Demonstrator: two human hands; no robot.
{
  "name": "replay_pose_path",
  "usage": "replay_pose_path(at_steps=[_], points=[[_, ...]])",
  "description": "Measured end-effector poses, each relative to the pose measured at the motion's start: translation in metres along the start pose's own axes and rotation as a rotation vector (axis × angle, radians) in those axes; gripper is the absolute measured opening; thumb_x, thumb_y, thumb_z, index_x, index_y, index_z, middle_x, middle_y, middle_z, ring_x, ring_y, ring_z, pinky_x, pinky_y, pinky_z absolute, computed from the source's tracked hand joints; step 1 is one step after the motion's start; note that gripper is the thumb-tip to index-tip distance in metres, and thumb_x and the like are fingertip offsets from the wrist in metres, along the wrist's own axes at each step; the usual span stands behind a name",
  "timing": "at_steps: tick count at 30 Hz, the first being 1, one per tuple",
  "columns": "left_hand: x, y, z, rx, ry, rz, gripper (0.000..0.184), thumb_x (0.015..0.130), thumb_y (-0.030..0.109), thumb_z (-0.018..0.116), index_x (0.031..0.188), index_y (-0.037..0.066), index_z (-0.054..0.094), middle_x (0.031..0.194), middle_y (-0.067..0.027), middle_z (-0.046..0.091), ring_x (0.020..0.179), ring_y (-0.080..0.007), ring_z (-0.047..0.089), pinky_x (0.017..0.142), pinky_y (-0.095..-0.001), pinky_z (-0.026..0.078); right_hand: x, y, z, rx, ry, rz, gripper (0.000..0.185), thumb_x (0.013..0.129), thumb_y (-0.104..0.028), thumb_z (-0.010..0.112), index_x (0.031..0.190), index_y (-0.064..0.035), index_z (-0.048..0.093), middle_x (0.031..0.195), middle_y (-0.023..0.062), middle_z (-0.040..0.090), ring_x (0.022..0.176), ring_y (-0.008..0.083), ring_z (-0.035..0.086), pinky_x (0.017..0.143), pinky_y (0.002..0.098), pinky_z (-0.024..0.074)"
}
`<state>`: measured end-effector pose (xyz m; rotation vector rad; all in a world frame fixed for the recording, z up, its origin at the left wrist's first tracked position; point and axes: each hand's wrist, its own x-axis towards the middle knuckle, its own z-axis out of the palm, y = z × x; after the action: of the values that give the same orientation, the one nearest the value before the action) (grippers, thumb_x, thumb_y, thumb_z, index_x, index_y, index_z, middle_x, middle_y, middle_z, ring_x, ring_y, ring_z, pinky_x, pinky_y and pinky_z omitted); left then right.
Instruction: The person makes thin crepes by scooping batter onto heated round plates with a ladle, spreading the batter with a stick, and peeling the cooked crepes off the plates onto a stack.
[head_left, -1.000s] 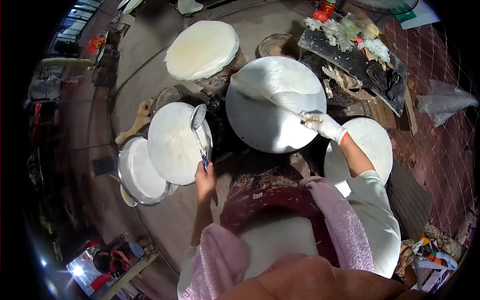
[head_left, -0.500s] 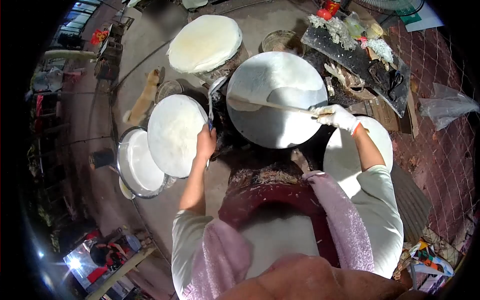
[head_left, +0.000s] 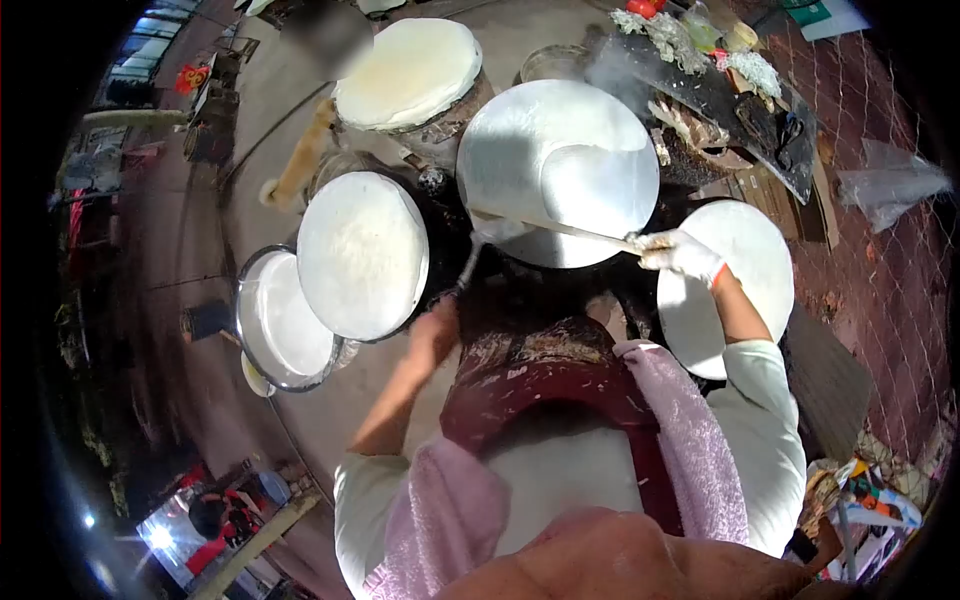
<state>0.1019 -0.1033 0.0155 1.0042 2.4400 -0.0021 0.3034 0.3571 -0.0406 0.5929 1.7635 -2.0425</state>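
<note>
My left hand [head_left: 433,333] is closed around the handle of a ladle [head_left: 470,262], blurred by motion, its head by the near-left rim of a large round griddle [head_left: 510,130]. On the griddle a wet, pale layer covers part of the surface. My right hand [head_left: 685,254], in a white glove with an orange cuff, grips a long thin wooden stick [head_left: 575,231]. The stick lies across the near side of the griddle, its far end at the left, beside the ladle. Left of the griddle, a round white-topped disc [head_left: 362,255] partly overhangs a metal basin [head_left: 246,330] of white liquid.
Another pale disc [head_left: 735,290] lies under my right forearm. A stack of thin round sheets [head_left: 410,75] stands at the back left, near a tan dog [head_left: 302,155]. A cluttered dark board [head_left: 640,75] juts in at the back right. Wire mesh [head_left: 870,300] covers the right side.
My left hand has moved right and nearer to me, bringing the ladle to the griddle's near edge. The stick has shifted toward that edge. The dog has moved; the view has tilted slightly.
</note>
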Motion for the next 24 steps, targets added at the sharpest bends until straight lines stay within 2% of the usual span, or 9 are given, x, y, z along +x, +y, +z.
replay_pose_path(at_steps=[3, 5, 7, 9, 13, 16, 19, 23, 24], points=[[-0.012, 0.016, 0.024, -0.136, -0.031, 0.093, 0.008, 0.089, 0.012, 0.048, 0.090, 0.004, 0.047, 0.078, -0.0243, 0.063, 0.069, -0.0450, 0.062, 0.058, -0.0536, 0.049, -0.048, 0.006, 0.056, 0.055, 0.186, -0.053, 0.018, 0.084, -0.005, 0.069, 0.100, -0.0060, 0.061, 0.085, -0.0005, 0.063, 0.071, 0.0088, 0.057, 0.062, 0.0233, 0.0481], [-0.002, 0.010, 0.013, -0.274, -0.074, 0.177, 0.015, 0.091, 0.015, 0.051, 0.097, 0.002, 0.048, 0.082, -0.0230, 0.063, 0.073, -0.0441, 0.061, 0.060, -0.0510, 0.048, -0.046, 0.032, 0.111, 0.863, 0.209, 0.173, 0.024, 0.090, -0.013, 0.065, 0.111, -0.0059, 0.056, 0.081, 0.0014, 0.061, 0.056, 0.0086, 0.056, 0.041, 0.0229, 0.0439], [0.001, 0.007, -0.026, -0.337, -0.020, 0.285, 0.027, 0.094, 0.017, 0.053, 0.113, -0.002, 0.049, 0.090, -0.0232, 0.063, 0.078, -0.0404, 0.063, 0.062, -0.0454, 0.048, -0.020, 0.013, 0.173, 0.962, 0.252, 0.109, 0.021, 0.092, -0.020, 0.064, 0.106, -0.0064, 0.057, 0.073, 0.0004, 0.059, 0.048, 0.0084, 0.052, 0.038, 0.0232, 0.0431], [-0.004, -0.005, -0.048, -0.556, 0.193, 0.243, 0.022, 0.094, 0.017, 0.055, 0.110, 0.001, 0.052, 0.088, -0.0228, 0.062, 0.078, -0.0415, 0.061, 0.062, -0.0450, 0.047, 0.012, -0.034, 0.227, 0.854, 0.109, -0.019, 0.020, 0.092, -0.022, 0.064, 0.102, -0.0063, 0.057, 0.068, -0.0004, 0.056, 0.044, 0.0083, 0.049, 0.039, 0.0221, 0.0433], [-0.013, -0.058, -0.062, -0.592, 0.648, 0.320, 0.012, 0.093, 0.013, 0.057, 0.097, 0.002, 0.056, 0.074, -0.0176, 0.060, 0.066, -0.0365, 0.059, 0.060, -0.0430, 0.045, 0.123, -0.042, 0.318, 0.556, 0.394, -0.023, 0.024, 0.095, -0.027, 0.057, 0.104, -0.0058, 0.061, 0.074, 0.0017, 0.060, 0.050, 0.0113, 0.054, 0.045, 0.0264, 0.0450], [-0.019, -0.105, -0.049, -0.740, 0.555, 0.225, 0.011, 0.092, 0.012, 0.057, 0.097, 0.002, 0.057, 0.075, -0.0141, 0.060, 0.068, -0.0306, 0.059, 0.062, -0.0403, 0.046, 0.136, -0.029, 0.343, -0.016, 0.894, -0.017, 0.033, 0.092, -0.032, 0.058, 0.108, -0.0043, 0.062, 0.087, 0.0104, 0.066, 0.078, 0.0221, 0.061, 0.073, 0.0331, 0.0478], [-0.046, -0.119, -0.053, -0.763, 0.423, 0.126, 0.011, 0.092, 0.012, 0.058, 0.096, 0.002, 0.058, 0.076, -0.0145, 0.060, 0.070, -0.0300, 0.059, 0.064, -0.0387, 0.046, 0.105, 0.000, 0.319, -0.271, 1.092, 0.085, 0.034, 0.093, -0.035, 0.057, 0.106, -0.0033, 0.062, 0.081, 0.0087, 0.065, 0.070, 0.0195, 0.060, 0.068, 0.0327, 0.0483], [-0.066, -0.127, -0.037, -0.802, 0.458, 0.121, 0.011, 0.092, 0.011, 0.057, 0.095, 0.001, 0.058, 0.076, -0.0159, 0.059, 0.069, -0.0300, 0.059, 0.063, -0.0379, 0.045, 0.077, -0.009, 0.290, 0.221, 1.041, 0.142, 0.037, 0.095, -0.036, 0.055, 0.091, 0.0001, 0.060, 0.069, 0.0076, 0.059, 0.065, 0.0187, 0.059, 0.060, 0.0347, 0.0461], [-0.072, -0.125, -0.039, -0.834, 0.443, 0.110, 0.011, 0.092, 0.011, 0.057, 0.094, 0.000, 0.058, 0.075, -0.0162, 0.059, 0.068, -0.0300, 0.059, 0.062, -0.0377, 0.045, 0.087, 0.004, 0.293, -0.009, 1.088, 0.056, 0.037, 0.094, -0.037, 0.055, 0.091, -0.0004, 0.060, 0.071, 0.0113, 0.061, 0.068, 0.0236, 0.060, 0.063, 0.0372, 0.0474]])
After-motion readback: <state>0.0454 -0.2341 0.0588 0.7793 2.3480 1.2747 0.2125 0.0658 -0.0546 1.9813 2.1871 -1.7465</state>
